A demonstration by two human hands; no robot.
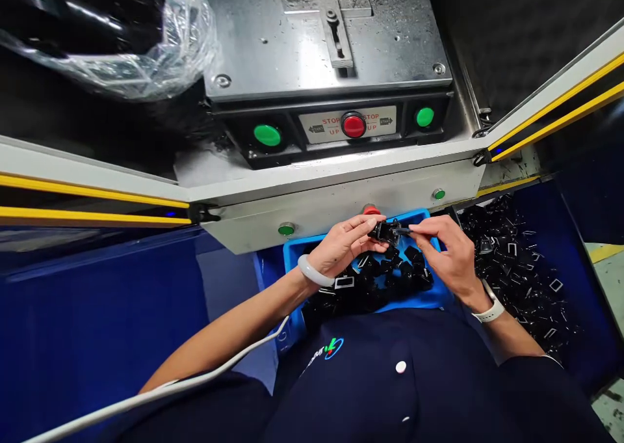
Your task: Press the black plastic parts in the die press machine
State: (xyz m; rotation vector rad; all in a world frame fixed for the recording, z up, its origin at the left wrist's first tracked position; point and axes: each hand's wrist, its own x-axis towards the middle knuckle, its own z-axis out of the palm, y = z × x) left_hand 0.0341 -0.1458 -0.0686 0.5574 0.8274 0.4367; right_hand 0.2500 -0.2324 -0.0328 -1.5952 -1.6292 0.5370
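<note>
Over a blue bin point(297, 251), my left hand point(348, 244) is closed on a small glossy black plastic part point(385, 232), gripped between thumb and fingers. My right hand point(446, 251) pinches a thin dark tool point(403, 231) whose tip meets the part's right side; its exact kind is hard to make out. Below both hands, the bin holds many similar black parts point(385, 274), some with pale rectangular edges. One such rectangular frame point(344, 282) lies near my left wrist.
A machine with a steel bed point(273, 46), a clamp bar point(336, 33), green buttons point(268, 134) and a red stop button point(353, 125) stands ahead. Yellow-striped guards point(97, 202) flank it. More black parts point(517, 267) fill a container at right. A plastic bag point(185, 40) sits upper left. A white cable point(195, 381) crosses my left arm.
</note>
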